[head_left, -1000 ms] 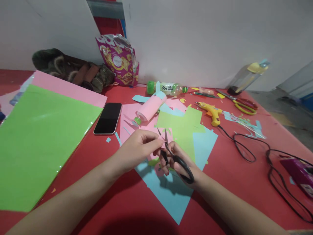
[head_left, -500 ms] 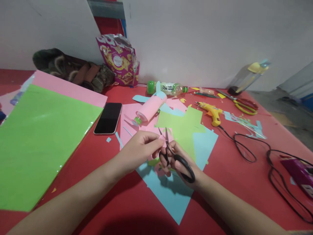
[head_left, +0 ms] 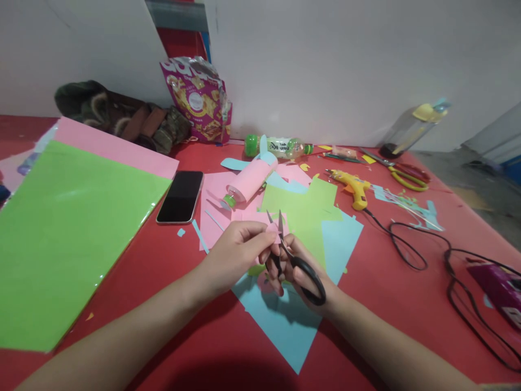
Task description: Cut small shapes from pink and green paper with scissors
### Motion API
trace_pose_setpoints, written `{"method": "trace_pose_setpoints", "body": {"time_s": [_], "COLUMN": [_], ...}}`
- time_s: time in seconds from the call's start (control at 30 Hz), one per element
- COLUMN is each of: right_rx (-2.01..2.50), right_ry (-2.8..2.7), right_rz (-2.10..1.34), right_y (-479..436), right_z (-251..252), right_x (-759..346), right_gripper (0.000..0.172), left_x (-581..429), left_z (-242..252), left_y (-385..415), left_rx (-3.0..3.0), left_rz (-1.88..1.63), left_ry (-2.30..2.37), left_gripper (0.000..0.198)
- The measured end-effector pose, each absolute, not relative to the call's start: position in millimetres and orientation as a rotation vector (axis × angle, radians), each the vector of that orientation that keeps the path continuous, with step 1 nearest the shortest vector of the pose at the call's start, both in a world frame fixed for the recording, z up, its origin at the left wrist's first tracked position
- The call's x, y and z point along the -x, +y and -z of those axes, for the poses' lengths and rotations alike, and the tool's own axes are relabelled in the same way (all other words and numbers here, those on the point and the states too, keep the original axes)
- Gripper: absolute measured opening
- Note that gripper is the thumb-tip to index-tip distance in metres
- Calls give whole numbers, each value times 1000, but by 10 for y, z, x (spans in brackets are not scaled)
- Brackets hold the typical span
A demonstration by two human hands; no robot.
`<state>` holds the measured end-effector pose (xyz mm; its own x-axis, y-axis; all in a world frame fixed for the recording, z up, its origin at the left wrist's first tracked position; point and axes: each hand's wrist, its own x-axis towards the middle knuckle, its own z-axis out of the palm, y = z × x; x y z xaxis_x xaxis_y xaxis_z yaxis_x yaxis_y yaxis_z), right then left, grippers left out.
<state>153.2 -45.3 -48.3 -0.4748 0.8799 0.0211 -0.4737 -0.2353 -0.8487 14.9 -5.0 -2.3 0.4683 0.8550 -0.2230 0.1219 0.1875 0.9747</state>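
Note:
Between its thumb and fingers my left hand (head_left: 244, 247) pinches a small piece of pink paper (head_left: 273, 232). My right hand (head_left: 303, 266) grips black-handled scissors (head_left: 309, 279), their blades parted and pointing away from me at the pink piece. Part of that piece is hidden by my left fingers. Below both hands lie overlapping sheets of blue paper (head_left: 285, 336) and green paper (head_left: 311, 233). Just beyond them rests a bottle wrapped in pink paper (head_left: 250, 179), with a green cap and light-blue paper shapes at its far end.
Left are a phone (head_left: 180, 196) and a pack of green and pink sheets (head_left: 81, 233). A yellow glue gun (head_left: 352, 187) with a black cord lies right. At the back are a snack bag (head_left: 199, 103), a green-capped bottle (head_left: 279, 147) and yellow-red scissors (head_left: 407, 176).
The pink piece has turned slightly in my left fingers and sits a little differently against the scissor blades. The scissors have shifted slightly to the right; the table things stay put.

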Motion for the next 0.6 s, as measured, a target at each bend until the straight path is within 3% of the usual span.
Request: {"method": "trace_pose_setpoints", "body": {"time_s": [0.6], "right_rx": [600], "right_ry": [-1046], "right_rz": [-1838], "right_y": [-466], "right_z": [478], "right_x": [-1531], "right_gripper": [38], "left_x": [-201], "left_z": [-6], "left_y": [-122], "left_rx": [-1267], "left_rz": [-682], "left_ry": [1017], "left_gripper": [29]}}
